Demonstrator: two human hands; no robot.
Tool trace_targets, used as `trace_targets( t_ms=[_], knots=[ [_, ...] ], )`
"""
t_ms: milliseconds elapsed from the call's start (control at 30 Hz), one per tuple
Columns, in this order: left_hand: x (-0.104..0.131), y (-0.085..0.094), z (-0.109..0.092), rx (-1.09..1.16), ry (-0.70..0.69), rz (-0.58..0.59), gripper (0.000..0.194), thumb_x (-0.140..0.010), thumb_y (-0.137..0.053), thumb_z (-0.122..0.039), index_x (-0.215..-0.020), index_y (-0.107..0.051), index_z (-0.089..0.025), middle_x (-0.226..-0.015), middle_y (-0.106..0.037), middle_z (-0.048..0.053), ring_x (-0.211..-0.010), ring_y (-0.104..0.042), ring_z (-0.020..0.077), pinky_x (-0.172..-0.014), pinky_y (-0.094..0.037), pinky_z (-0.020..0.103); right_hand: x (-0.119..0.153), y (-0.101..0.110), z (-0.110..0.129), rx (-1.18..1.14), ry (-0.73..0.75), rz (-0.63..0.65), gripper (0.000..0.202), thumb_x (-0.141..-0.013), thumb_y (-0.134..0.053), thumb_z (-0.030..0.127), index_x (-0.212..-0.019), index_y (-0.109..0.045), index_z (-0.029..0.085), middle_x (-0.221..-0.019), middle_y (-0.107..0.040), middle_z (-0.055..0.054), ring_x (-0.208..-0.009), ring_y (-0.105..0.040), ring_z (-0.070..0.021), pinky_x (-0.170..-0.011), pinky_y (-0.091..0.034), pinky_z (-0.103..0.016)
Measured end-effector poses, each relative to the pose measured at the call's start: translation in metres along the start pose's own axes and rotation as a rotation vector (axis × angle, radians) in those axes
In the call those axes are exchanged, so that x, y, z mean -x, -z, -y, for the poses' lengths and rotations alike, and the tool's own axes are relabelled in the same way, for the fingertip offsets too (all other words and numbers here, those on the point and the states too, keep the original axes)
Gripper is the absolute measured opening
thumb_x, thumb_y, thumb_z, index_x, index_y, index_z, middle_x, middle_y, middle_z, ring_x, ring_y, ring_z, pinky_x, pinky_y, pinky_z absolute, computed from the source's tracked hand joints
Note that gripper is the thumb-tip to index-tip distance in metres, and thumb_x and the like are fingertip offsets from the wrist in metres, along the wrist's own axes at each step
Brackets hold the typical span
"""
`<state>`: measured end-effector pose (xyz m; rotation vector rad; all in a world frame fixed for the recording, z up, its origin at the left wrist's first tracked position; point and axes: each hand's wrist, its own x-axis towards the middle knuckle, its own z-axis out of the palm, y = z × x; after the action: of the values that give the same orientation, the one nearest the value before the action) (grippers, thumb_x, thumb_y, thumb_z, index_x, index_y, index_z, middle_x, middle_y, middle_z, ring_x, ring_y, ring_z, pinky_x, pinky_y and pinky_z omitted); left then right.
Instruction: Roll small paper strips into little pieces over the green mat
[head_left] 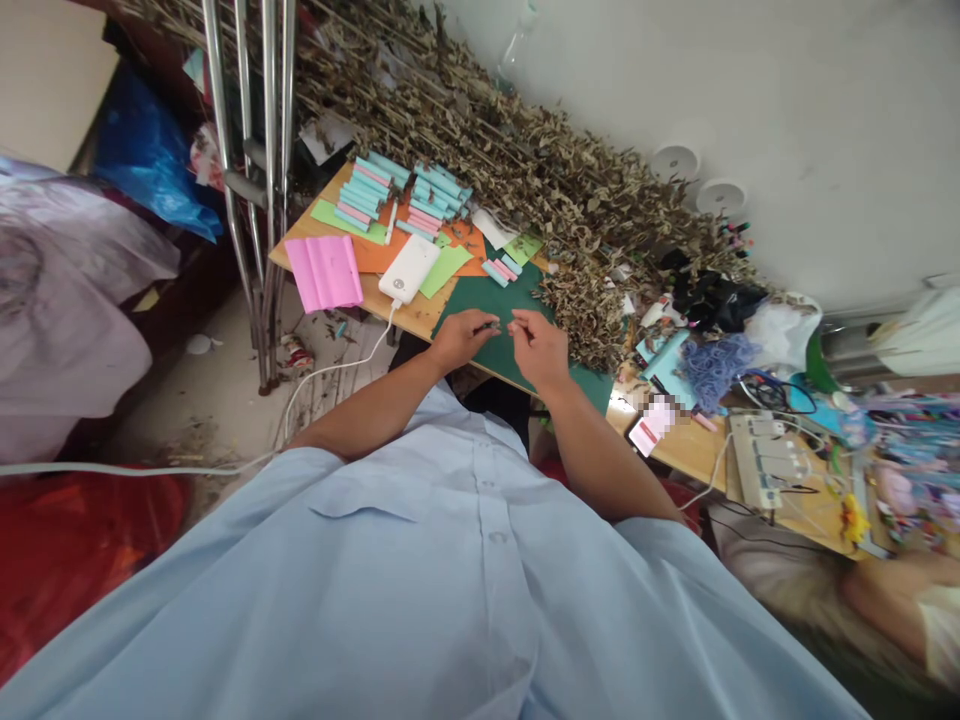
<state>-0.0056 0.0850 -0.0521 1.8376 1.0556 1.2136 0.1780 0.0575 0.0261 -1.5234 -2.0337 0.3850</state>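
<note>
Above the green mat [469, 297] my left hand [459, 338] is closed in a pinch, with a tiny dark bit at its fingertips that is too small to name. Facing it a short gap away, my right hand [541, 350] also has its fingertips pressed together, and what they hold cannot be made out. Just beyond the right hand lies a heap of crumbled dried leaves [583, 310]. A few small blue and pink paper rolls [501, 270] rest behind the hands on the mat's far side.
Stacked blue and pink rolls [364, 190], a white power bank [409, 268] with a cable and pink paper [324, 273] are at left. Dried stalks [480, 130] line the wall. Crutches [255, 180] stand left. A phone [651, 428], power strip [757, 460] and another person's arm [892, 590] are right.
</note>
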Motion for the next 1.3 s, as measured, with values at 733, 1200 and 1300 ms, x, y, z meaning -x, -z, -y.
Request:
trace_targets(
  t_ms=[733, 1200, 1300],
  knots=[
    [-0.001, 0.001, 0.001, -0.094, 0.042, 0.003, 0.013, -0.09, -0.066, -0.017, -0.1, -0.075, -0.019, -0.094, -0.073, 0.005, -0.092, -0.067, 0.0191, -0.086, -0.053, 0.031, 0.005, -0.038, -0.001, -0.418, -0.311, -0.096, 0.033, -0.085, -0.072, 0.047, -0.1, -0.08, 0.019, -0.093, -0.081, -0.006, -0.083, -0.073, -0.022, -0.086, -0.06, -0.038],
    [-0.002, 0.002, -0.003, -0.071, 0.042, -0.002, 0.015, -0.09, -0.065, -0.014, -0.101, -0.076, -0.017, -0.095, -0.073, 0.006, -0.093, -0.067, 0.019, -0.087, -0.053, 0.031, 0.01, -0.022, 0.008, 0.149, 0.142, 0.042, 0.041, -0.106, -0.045, 0.036, -0.126, -0.076, 0.019, -0.121, -0.077, -0.015, -0.113, -0.07, -0.0287, -0.103, -0.055, -0.045],
    [-0.002, 0.002, -0.002, -0.068, 0.047, -0.009, 0.018, -0.091, -0.063, -0.013, -0.102, -0.076, -0.018, -0.097, -0.073, 0.006, -0.093, -0.067, 0.0187, -0.088, -0.053, 0.031, 0.009, -0.012, 0.022, 0.346, 0.172, 0.155, 0.045, -0.107, -0.04, 0.029, -0.135, -0.071, 0.012, -0.124, -0.074, -0.019, -0.11, -0.068, -0.0318, -0.099, -0.053, -0.047]
  ],
)
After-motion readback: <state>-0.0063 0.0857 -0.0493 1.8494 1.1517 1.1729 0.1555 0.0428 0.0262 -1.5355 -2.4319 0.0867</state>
